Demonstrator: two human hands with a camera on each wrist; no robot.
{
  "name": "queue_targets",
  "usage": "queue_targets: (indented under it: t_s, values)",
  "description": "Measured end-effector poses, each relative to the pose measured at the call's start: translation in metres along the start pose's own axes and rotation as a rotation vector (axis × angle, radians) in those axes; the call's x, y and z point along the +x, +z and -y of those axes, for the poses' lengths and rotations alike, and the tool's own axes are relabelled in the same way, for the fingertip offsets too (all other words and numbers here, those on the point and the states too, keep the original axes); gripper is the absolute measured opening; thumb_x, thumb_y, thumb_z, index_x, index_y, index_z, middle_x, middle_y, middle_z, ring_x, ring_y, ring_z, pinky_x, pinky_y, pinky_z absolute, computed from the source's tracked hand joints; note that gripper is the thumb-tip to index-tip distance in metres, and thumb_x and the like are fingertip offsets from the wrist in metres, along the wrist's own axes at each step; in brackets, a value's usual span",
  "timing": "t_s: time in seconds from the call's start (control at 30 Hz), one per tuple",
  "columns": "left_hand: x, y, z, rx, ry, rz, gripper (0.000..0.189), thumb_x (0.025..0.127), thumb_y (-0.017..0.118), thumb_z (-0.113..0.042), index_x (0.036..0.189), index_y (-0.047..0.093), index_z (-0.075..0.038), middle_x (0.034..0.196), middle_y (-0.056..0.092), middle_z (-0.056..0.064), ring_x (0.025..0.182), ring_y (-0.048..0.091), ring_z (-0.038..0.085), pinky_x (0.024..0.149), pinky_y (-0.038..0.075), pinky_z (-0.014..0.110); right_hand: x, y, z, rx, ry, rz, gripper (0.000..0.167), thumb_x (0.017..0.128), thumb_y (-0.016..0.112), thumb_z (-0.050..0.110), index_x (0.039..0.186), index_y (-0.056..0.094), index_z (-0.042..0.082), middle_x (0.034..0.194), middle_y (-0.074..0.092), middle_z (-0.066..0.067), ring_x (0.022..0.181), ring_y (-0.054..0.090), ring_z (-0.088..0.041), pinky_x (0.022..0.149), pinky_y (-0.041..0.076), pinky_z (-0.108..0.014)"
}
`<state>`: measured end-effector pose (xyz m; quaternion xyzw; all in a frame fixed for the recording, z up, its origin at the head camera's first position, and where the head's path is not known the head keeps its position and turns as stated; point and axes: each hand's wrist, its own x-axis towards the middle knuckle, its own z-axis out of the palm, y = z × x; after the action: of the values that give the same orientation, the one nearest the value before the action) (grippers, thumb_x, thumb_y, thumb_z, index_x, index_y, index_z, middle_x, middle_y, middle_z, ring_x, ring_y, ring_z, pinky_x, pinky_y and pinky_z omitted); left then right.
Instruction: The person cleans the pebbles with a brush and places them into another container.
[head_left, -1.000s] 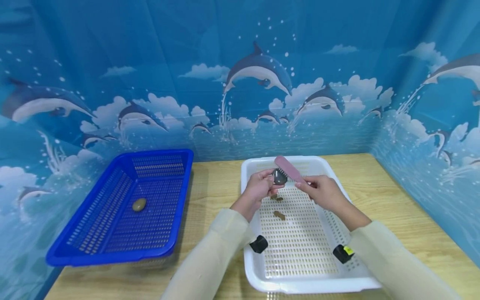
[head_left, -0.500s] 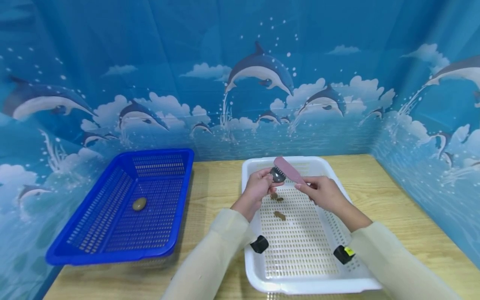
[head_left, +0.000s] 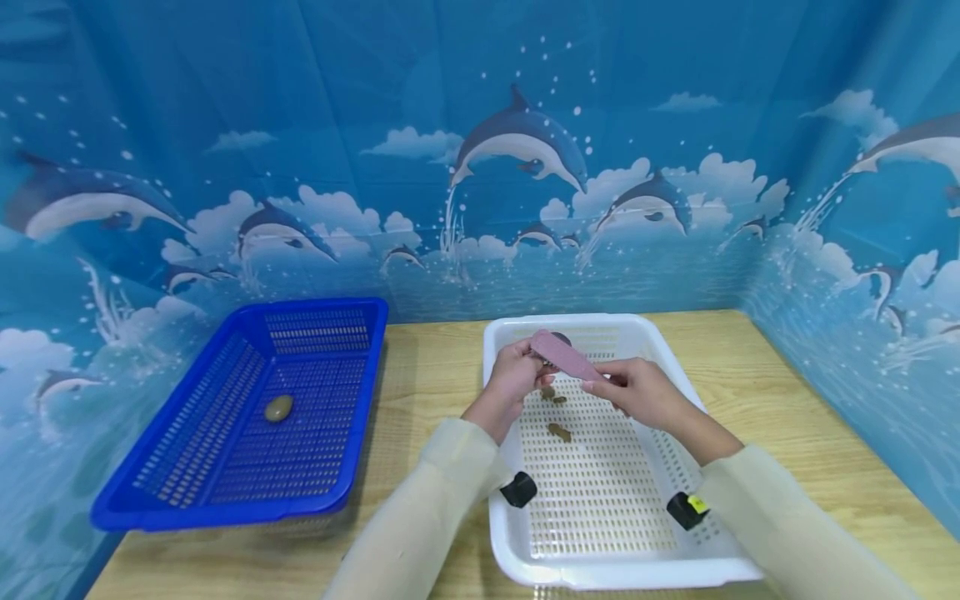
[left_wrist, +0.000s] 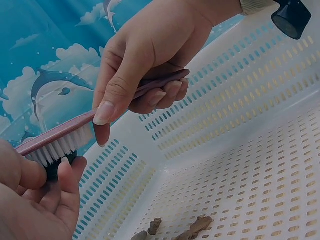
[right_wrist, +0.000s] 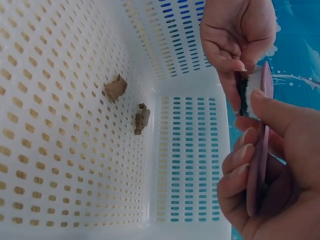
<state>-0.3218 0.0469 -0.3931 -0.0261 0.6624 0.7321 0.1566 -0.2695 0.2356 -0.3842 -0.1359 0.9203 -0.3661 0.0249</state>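
Observation:
Over the far part of the white basket (head_left: 622, 575), my left hand (head_left: 510, 379) holds a smooth dark stone (head_left: 560, 338). The brush hides most of that stone in the head view. My right hand (head_left: 648, 390) grips the handle of a pink brush (head_left: 567, 357). In the left wrist view, white bristles (left_wrist: 62, 145) press down on the dark stone (left_wrist: 56, 169). The right wrist view shows the same contact from the side, the stone (right_wrist: 242, 92) pinched by the left fingers. Below the hands, brown clumps (head_left: 558, 432) lie on the basket floor.
A blue basket (head_left: 366, 400) stands to the left on the wooden table (head_left: 420, 367), with one tan stone (head_left: 278, 408) in it. A dolphin-printed curtain (head_left: 337, 125) rises behind the table and along its sides. Black wrist cameras (head_left: 518, 489) hang from both sleeves.
The brush head has moved down and toward the left fingers, lying flatter over the stone. The dark stone, in plain sight before, now shows only at its far edge.

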Motion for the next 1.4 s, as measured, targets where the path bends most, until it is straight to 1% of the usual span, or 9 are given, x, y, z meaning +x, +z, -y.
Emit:
queue_targets:
  t_s: [0.13, 0.3, 0.43, 0.63, 0.73, 0.97, 1.17, 1.23, 1.4]
  values:
    - [-0.0010, -0.0008, -0.0009, 0.023, 0.000, 0.021, 0.035, 0.098, 0.047, 0.001, 0.124, 0.066, -0.012, 0.094, 0.073, 0.008, 0.071, 0.062, 0.010, 0.067, 0.052, 0.022, 0.0002, -0.0007, 0.0001, -0.006, 0.007, -0.012, 0.043, 0.097, 0.062, 0.029, 0.129, 0.061, 0.001, 0.058, 0.054, -0.005, 0.047, 0.044, -0.012, 0.040, 0.038, -0.025]
    - [-0.0014, -0.0017, -0.0014, 0.053, 0.012, 0.071, 0.036, 0.101, 0.045, -0.003, 0.131, 0.061, -0.013, 0.102, 0.073, 0.008, 0.078, 0.066, 0.010, 0.060, 0.047, 0.019, -0.0001, -0.0022, -0.0002, -0.019, 0.024, -0.046, 0.044, 0.097, 0.061, 0.031, 0.128, 0.062, -0.001, 0.059, 0.055, 0.000, 0.050, 0.047, -0.013, 0.041, 0.040, -0.025]
    - [-0.0010, -0.0014, -0.0020, 0.060, -0.007, 0.124, 0.036, 0.104, 0.043, -0.008, 0.138, 0.053, -0.009, 0.108, 0.071, 0.010, 0.076, 0.066, 0.008, 0.059, 0.046, 0.019, -0.0002, -0.0031, 0.0003, -0.035, 0.051, -0.086, 0.043, 0.098, 0.060, 0.033, 0.125, 0.064, 0.000, 0.059, 0.055, 0.000, 0.051, 0.048, -0.014, 0.041, 0.039, -0.025]
    - [-0.0017, -0.0009, -0.0012, 0.144, -0.020, 0.205, 0.040, 0.098, 0.058, -0.013, 0.138, 0.052, -0.005, 0.106, 0.072, 0.006, 0.078, 0.065, 0.006, 0.060, 0.045, 0.020, 0.0008, -0.0047, 0.0005, -0.059, 0.102, -0.126, 0.045, 0.100, 0.056, 0.034, 0.129, 0.061, -0.001, 0.059, 0.054, -0.001, 0.052, 0.049, -0.016, 0.043, 0.041, -0.028]
    - [-0.0018, -0.0011, 0.0001, 0.164, -0.013, 0.203, 0.040, 0.095, 0.064, -0.013, 0.133, 0.056, -0.008, 0.104, 0.072, 0.003, 0.081, 0.067, 0.006, 0.061, 0.047, 0.020, 0.0011, -0.0056, 0.0012, -0.068, 0.130, -0.139, 0.049, 0.100, 0.055, 0.035, 0.131, 0.057, -0.003, 0.062, 0.056, -0.002, 0.054, 0.051, -0.016, 0.046, 0.044, -0.029]
    - [-0.0019, -0.0001, 0.0000, 0.131, -0.003, 0.194, 0.046, 0.094, 0.063, -0.006, 0.136, 0.055, -0.023, 0.111, 0.068, 0.009, 0.080, 0.066, 0.012, 0.058, 0.045, 0.022, 0.0008, -0.0068, 0.0017, -0.100, 0.146, -0.156, 0.049, 0.101, 0.055, 0.033, 0.130, 0.057, -0.006, 0.071, 0.061, -0.006, 0.061, 0.052, -0.017, 0.050, 0.045, -0.029]
    - [-0.0029, 0.0012, -0.0006, 0.210, -0.012, 0.215, 0.052, 0.089, 0.070, -0.008, 0.136, 0.057, -0.025, 0.125, 0.063, 0.007, 0.096, 0.063, 0.014, 0.083, 0.052, 0.037, 0.0013, -0.0074, -0.0004, -0.110, 0.148, -0.170, 0.048, 0.101, 0.054, 0.033, 0.129, 0.057, -0.007, 0.071, 0.061, -0.006, 0.061, 0.052, -0.017, 0.051, 0.045, -0.029]
    - [-0.0025, 0.0014, 0.0001, 0.204, -0.023, 0.208, 0.051, 0.090, 0.070, -0.010, 0.136, 0.057, -0.024, 0.125, 0.064, 0.006, 0.097, 0.063, 0.013, 0.087, 0.052, 0.039, 0.0015, -0.0075, -0.0008, -0.111, 0.150, -0.173, 0.049, 0.101, 0.054, 0.033, 0.129, 0.057, -0.007, 0.071, 0.061, -0.007, 0.061, 0.052, -0.017, 0.050, 0.045, -0.029]
    - [-0.0026, 0.0008, 0.0011, 0.193, -0.016, 0.226, 0.041, 0.096, 0.062, -0.026, 0.136, 0.057, -0.015, 0.111, 0.069, 0.003, 0.082, 0.062, 0.008, 0.069, 0.049, 0.023, 0.0017, -0.0072, -0.0012, -0.111, 0.147, -0.188, 0.048, 0.101, 0.053, 0.033, 0.128, 0.057, -0.006, 0.070, 0.060, -0.007, 0.061, 0.051, -0.017, 0.049, 0.044, -0.029]
